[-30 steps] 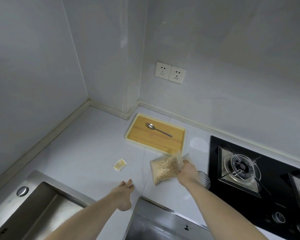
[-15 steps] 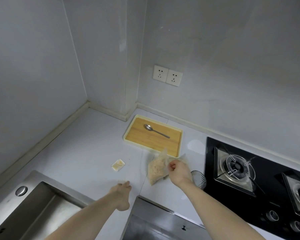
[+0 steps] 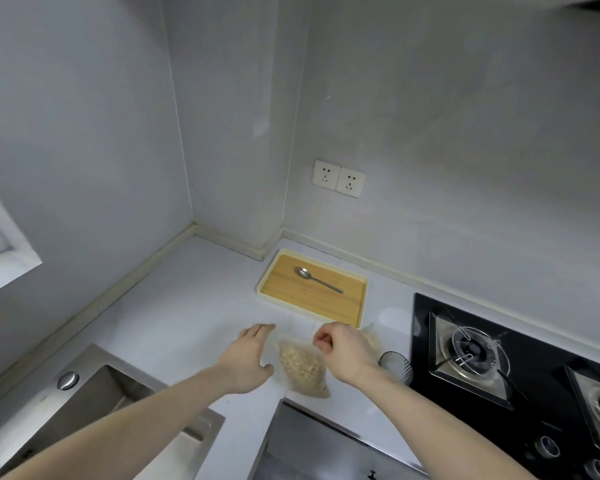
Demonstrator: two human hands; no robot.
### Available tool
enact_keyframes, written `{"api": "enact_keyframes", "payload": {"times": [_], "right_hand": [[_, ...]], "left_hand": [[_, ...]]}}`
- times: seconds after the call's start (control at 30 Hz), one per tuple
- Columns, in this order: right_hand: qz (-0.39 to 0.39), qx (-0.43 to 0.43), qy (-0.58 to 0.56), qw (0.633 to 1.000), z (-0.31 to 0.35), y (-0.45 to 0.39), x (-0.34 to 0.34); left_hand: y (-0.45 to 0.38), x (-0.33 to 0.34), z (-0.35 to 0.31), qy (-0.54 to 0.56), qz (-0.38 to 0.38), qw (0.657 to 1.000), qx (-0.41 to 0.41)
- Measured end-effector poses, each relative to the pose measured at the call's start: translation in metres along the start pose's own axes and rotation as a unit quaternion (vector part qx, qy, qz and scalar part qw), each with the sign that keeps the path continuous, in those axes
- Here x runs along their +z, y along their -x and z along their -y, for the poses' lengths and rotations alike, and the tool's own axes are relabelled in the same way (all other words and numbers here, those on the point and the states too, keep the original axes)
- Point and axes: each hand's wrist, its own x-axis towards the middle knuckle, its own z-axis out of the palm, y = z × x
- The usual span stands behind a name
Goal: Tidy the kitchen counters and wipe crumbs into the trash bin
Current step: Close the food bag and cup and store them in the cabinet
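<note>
Head view: clear plastic bag of oat-coloured grains (image 3: 303,367) lies on the white table (image 3: 174,306), long axis running eleven to five. Right hand (image 3: 343,351) pinches its top edge; left hand (image 3: 248,356), fingers straight, flanks it at nine o'clock.

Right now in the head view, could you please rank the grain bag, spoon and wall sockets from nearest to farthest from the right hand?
1. Grain bag, just left of the right hand.
2. Spoon, on the wooden tray behind.
3. Wall sockets, high on the wall.
</note>
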Motion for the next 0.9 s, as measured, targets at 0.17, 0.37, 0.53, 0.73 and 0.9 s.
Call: {"api": "enact_keyframes", "payload": {"times": [0.17, 0.37, 0.53, 0.73, 0.9], "right_hand": [[-0.044, -0.064, 0.022, 0.997, 0.026, 0.011, -0.032], [-0.109, -0.099, 0.031, 0.989, 0.047, 0.021, -0.089], [-0.152, -0.120, 0.041, 0.980, 0.062, 0.026, -0.136], [-0.219, -0.132, 0.011, 0.967, 0.090, 0.028, -0.203], [-0.295, -0.170, -0.034, 0.939, 0.123, 0.031, -0.268]], "left_hand": [[0.009, -0.059, -0.025, 0.004, -0.127, 0.987, 0.100], [0.015, -0.120, -0.055, -0.071, -0.187, 0.958, 0.205], [0.010, -0.161, -0.081, -0.139, -0.210, 0.936, 0.247], [0.010, -0.225, -0.119, -0.190, -0.268, 0.903, 0.275], [0.017, -0.295, -0.152, -0.231, -0.321, 0.869, 0.297]]}}
